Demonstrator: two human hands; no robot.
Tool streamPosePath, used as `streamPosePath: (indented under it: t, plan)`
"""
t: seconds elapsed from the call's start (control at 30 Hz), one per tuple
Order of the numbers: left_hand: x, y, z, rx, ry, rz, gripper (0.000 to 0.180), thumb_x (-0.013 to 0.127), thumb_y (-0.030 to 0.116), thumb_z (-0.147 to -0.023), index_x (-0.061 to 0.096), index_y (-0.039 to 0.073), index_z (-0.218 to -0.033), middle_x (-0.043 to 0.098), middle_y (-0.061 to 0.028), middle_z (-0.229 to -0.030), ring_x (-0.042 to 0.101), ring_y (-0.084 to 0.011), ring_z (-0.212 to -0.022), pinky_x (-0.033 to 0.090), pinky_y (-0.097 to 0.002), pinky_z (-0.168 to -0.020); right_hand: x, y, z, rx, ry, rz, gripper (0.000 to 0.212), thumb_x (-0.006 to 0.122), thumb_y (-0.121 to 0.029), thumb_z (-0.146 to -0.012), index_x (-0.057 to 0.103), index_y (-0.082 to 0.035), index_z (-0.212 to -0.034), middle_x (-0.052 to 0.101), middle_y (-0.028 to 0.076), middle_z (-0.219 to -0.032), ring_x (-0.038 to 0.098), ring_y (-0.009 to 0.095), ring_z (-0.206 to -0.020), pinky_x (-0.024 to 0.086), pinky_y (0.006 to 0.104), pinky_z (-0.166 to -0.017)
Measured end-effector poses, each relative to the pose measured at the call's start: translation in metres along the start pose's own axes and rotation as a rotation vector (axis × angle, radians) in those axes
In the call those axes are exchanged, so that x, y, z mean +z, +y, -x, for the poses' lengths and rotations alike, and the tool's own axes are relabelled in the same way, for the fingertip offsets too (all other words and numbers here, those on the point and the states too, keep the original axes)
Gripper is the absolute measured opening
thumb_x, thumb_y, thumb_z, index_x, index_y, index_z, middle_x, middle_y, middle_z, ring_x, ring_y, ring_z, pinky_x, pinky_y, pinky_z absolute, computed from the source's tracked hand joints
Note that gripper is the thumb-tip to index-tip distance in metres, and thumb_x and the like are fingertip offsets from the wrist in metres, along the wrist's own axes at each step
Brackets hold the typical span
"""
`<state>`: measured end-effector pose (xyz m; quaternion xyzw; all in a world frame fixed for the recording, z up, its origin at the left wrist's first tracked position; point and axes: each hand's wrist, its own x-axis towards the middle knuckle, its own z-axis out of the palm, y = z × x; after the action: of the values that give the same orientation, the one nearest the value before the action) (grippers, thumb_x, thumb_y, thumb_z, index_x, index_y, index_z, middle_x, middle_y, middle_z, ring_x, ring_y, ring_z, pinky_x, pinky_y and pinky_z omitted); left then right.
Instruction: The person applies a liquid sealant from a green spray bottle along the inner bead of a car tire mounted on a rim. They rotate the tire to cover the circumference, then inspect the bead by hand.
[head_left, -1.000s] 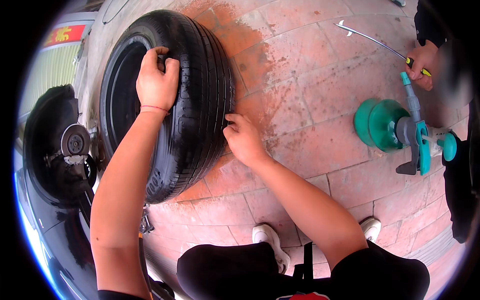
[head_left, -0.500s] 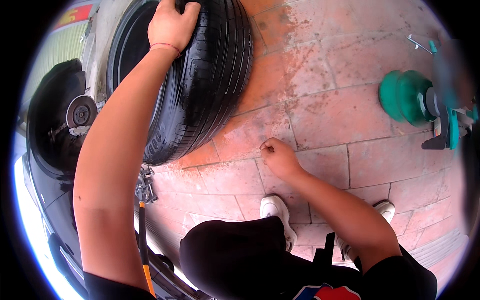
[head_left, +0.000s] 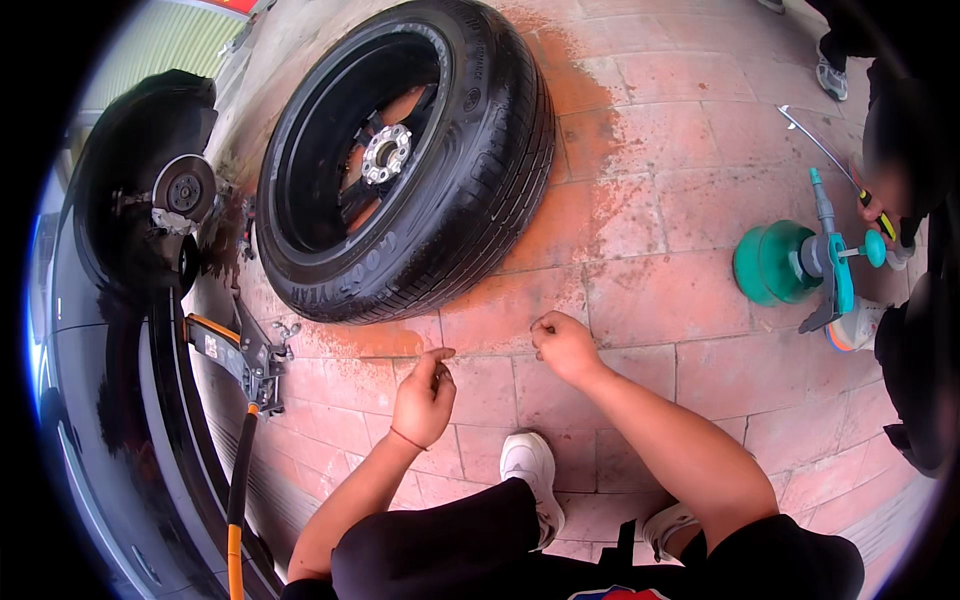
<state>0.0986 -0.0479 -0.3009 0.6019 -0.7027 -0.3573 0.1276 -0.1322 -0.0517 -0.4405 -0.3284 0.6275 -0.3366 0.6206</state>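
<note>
My left hand [head_left: 424, 402] hangs in front of a car wheel, holding nothing, its thumb and fingers loosely bent and apart. My right hand [head_left: 566, 348] is to its right with the fingers curled in; nothing shows sticking out of it. Neither hand touches the wheel. The wheel's wet black tyre [head_left: 500, 190] surrounds a dark spoked rim, whose silvery hub [head_left: 387, 154] faces up. Red paving shows between the spokes, and the wheel looks to lie on its side or nearly so.
At left a dark car has a bare brake disc [head_left: 184, 190] and a jack [head_left: 250, 360] with an orange-and-black handle beside it. At right stands a green pump sprayer [head_left: 775, 265]. Another person's hand [head_left: 872, 208] there grips a long yellow-and-black-handled tool.
My left hand has let go of the tyre and come back toward me. The wheel shows more of its face. My right hand stays curled. The other person's tool shows more fully.
</note>
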Motion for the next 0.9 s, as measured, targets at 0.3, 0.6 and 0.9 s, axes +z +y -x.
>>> streamPosePath:
  t: [0.3,0.6,0.9]
  plan:
    - [0.032,-0.111,0.122,-0.435,-0.204,-0.3,0.03,0.06,0.019,-0.092,0.062,0.009,-0.121,0.072,-0.018,-0.087,0.07,-0.0374,-0.083,0.055,-0.0474,-0.076,-0.001,-0.087,-0.009,-0.282,-0.055,0.438,0.026,0.061,-0.024,-0.09,0.071,-0.001,-0.099,0.072,0.021,-0.096,0.07,0.034,-0.09,0.054,0.0422,-0.081]
    - [0.067,-0.103,0.105,-0.279,-0.052,-0.152,0.037,0.057,0.009,-0.089,0.062,0.011,-0.125,0.07,-0.0169,-0.101,0.068,-0.0353,-0.094,0.054,-0.0456,-0.082,-0.006,-0.051,-0.005,-0.182,-0.095,0.295,0.024,0.059,-0.019,-0.093,0.067,0.004,-0.095,0.068,0.012,-0.084,0.068,0.019,-0.072,0.054,0.0333,-0.065]
    - [0.078,-0.099,0.103,-0.463,0.085,0.188,0.039,0.064,0.013,-0.088,0.061,0.008,-0.127,0.065,-0.017,-0.11,0.067,-0.0321,-0.095,0.055,-0.0398,-0.081,-0.032,-0.04,0.018,0.202,-0.099,0.111,0.021,0.056,-0.018,-0.096,0.062,0.0,-0.104,0.066,0.008,-0.089,0.062,0.015,-0.069,0.051,0.0303,-0.062]
